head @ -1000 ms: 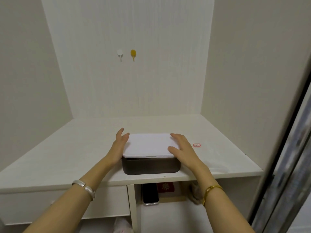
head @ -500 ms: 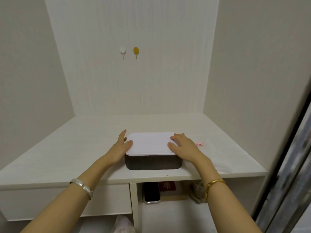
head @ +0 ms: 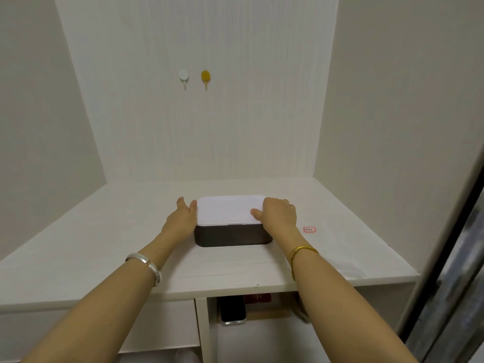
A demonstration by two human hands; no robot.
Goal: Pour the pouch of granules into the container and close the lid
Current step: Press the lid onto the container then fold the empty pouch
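A dark brown container with its white lid lying flat and closed on top stands in the middle of the white shelf. My left hand presses against its left side, thumb at the lid's edge. My right hand curls over the lid's right end, thumb resting on top. The container is clasped between both hands. An empty-looking clear pouch with a small red label lies flat on the shelf to the right.
The shelf sits in an alcove with walls at the back and on both sides. Two hooks, white and yellow, hang on the back wall. Below the front edge a phone stands in a compartment. A door frame runs along the right.
The container has slid from the shelf's front edge further back between my hands. My right hand has curled more over the lid's right end.
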